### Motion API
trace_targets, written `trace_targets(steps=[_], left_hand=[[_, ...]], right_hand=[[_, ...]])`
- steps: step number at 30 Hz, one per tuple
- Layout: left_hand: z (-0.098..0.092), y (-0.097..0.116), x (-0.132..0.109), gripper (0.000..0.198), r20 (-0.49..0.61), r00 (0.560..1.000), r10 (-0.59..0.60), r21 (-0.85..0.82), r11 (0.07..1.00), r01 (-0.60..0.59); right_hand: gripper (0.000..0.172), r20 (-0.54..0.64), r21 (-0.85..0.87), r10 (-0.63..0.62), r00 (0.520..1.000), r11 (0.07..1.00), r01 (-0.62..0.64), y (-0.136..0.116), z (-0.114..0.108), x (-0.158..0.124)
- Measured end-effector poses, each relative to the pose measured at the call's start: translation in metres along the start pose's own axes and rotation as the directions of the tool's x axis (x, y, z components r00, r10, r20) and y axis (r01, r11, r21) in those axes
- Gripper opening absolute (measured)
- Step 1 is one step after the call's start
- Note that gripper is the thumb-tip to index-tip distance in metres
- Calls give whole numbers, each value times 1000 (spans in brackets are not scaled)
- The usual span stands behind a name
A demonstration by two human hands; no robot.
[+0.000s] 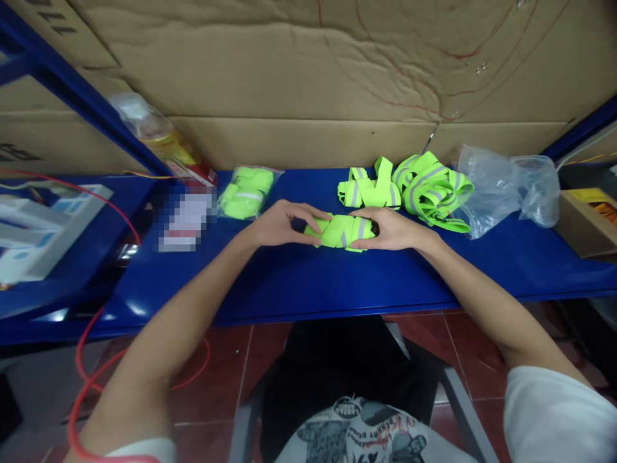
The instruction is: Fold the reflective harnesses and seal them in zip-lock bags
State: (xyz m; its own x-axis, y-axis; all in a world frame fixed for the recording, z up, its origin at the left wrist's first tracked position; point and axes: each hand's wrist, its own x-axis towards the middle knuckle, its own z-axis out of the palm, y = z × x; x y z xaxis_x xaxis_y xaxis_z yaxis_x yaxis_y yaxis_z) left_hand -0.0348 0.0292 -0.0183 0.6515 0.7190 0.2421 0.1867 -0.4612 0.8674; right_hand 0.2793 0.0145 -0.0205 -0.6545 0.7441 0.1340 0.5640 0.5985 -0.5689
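A folded bundle of neon yellow-green strap with grey reflective stripes (341, 232) lies on the blue shelf between my two hands. My left hand (288, 223) grips its left end between thumb and fingers. The right end is held by my right hand (388, 229), fingers on top and thumb in front. Just behind the bundle sits another folded strap (371, 190), beside a loose heap of the same strap (431, 190). At the left, a clear plastic bag with a folded yellow-green strap inside (247, 193) lies flat.
Clear plastic bags (491, 190) lie at the right, near a cardboard box (590, 225). A bottle (157, 132) and a blurred card (186, 220) are at the left. Cardboard (299, 83) stands behind the blue shelf (337, 289); a red hose (80, 360) hangs at the left.
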Motion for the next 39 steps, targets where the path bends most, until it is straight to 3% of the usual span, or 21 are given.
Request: trace_targets(steps=[3, 6, 10, 16, 20, 26, 29, 34, 39], left_hand=[[-6, -6, 0, 58, -70, 997, -34, -67, 997, 29], [-4, -16, 1, 81, -127, 990, -53, 41, 997, 59], [5, -29, 2, 75, -117, 988, -100, 96, 989, 112], [13, -32, 4, 48, -177, 975, -131, -183, 978, 99], [17, -27, 7, 56, -266, 952, -151, -282, 957, 73], [45, -19, 17, 54, -503, 831, -237, -476, 879, -37], [63, -11, 24, 60, -508, 812, -287, -577, 814, -73], [81, 2, 27, 69, -526, 776, -348, -637, 766, -88], [85, 5, 27, 77, -430, 813, -392, -719, 693, -45]], right_hand=[[64, -16, -25, -13, 1000, 1000, 12, 1, 2, 0], [69, -55, -18, -42, 998, 999, 41, 1, 2, 0], [61, -89, 43, -67, 994, 997, 71, -3, 0, -1], [59, -238, 186, -28, 971, 980, 74, -4, 15, 5], [63, -377, 286, 17, 926, 953, 99, -1, 28, 11], [71, -499, 319, 153, 853, 948, 16, -13, 44, 19], [69, -551, 336, 175, 816, 942, 24, -21, 54, 24], [67, -556, 293, 166, 815, 956, 6, -25, 62, 27], [68, -540, 215, 132, 832, 977, -15, -26, 63, 25]])
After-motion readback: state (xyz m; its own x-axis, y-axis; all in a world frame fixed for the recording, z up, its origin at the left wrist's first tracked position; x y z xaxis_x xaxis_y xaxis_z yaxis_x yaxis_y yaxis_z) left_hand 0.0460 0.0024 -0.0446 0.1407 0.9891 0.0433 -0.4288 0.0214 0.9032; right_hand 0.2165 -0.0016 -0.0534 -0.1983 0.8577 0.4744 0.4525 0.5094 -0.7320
